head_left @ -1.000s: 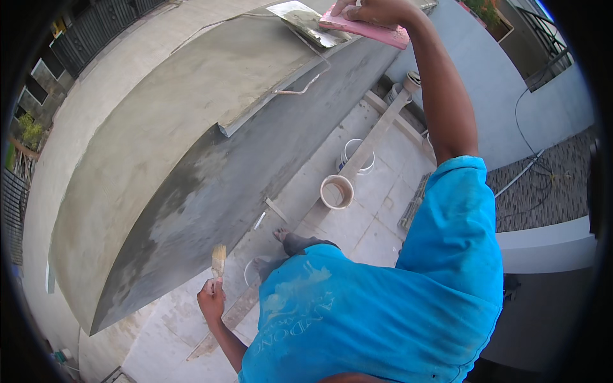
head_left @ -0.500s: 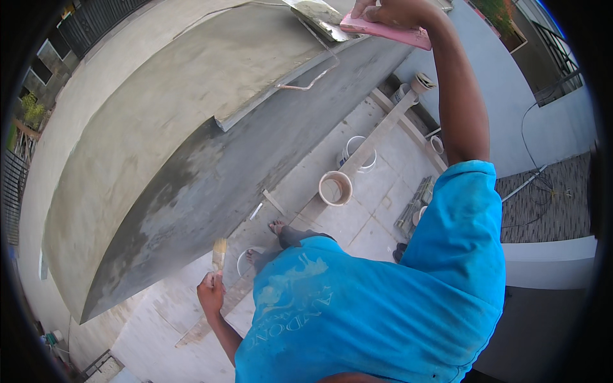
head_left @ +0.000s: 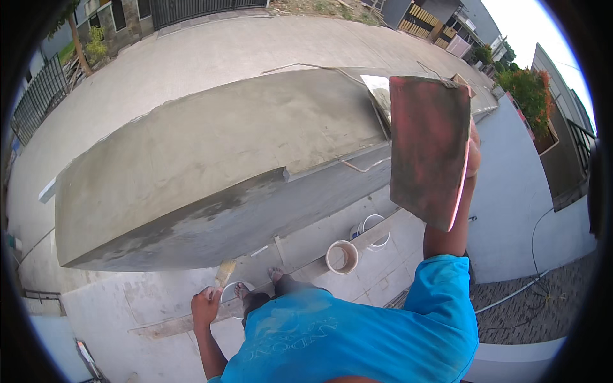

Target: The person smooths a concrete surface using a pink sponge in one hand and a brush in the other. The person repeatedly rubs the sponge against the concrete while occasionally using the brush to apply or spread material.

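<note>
My right hand is closed on a pink plastering float, raised at the right with its grey-smeared flat face turned to view. The float's handle is hidden behind its board. Low at the left, my left hand grips a brush, its pale bristles pointing up and away. Between the two hands stretches a long low wall with a smooth grey cement top. Its near side is darker, with wet-looking patches. A pale, cement-smeared sheet shows partly behind the float.
A bent metal rod hangs over the wall's near edge. Below stand a beige bucket by a plank and a white bucket. Another white rim shows beside my feet. A road runs beyond the wall.
The float has come away from the far end of the wall and turned, showing its flat face. The view has tilted up toward the road. My left hand still holds the brush.
</note>
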Demonstrator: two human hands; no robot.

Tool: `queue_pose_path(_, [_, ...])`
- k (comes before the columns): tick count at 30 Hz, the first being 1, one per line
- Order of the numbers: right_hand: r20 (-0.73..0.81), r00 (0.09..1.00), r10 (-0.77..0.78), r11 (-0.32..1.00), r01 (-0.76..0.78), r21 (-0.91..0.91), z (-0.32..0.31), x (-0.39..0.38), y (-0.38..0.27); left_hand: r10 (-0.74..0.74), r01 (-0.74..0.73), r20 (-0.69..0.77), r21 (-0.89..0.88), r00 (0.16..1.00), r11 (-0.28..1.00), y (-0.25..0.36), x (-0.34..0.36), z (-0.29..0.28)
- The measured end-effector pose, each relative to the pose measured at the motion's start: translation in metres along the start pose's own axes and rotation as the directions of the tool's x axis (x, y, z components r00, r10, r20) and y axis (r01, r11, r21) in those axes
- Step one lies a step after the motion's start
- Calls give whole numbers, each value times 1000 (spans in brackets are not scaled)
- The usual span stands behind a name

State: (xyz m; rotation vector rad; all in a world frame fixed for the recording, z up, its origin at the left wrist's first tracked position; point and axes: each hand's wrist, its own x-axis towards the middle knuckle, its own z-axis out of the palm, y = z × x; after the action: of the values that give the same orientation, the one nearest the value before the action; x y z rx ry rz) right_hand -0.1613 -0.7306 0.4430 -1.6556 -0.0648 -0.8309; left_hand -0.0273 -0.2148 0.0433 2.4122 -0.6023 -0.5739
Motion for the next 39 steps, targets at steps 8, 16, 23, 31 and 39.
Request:
queue_pose_path(8, [355, 870, -342, 914, 397, -91, 250, -121, 99, -233, 233, 9, -98, 972, 968, -7, -55, -4])
queue_pose_path(16, [154, 882, -445, 877, 464, -123, 456, -152, 154, -414, 411, 1, -120, 910, 904, -67, -102, -18])
queue_pose_path(23, [44, 872, -488, 854, 487, -184, 562, -128, 153, -531, 525, 16, -187, 847, 830, -109, -133, -40])
queue_pose_path(31, [-36, 879, -475, 845, 444, -298, 609, -109, 161, -484, 450, -75, -265, 872, 853, -145, -143, -36])
queue_pose_path(39, [11, 930, -367, 860, 343, -379, 614, -126, 187, -481, 439, -30, -361, 876, 823, -150, -141, -45])
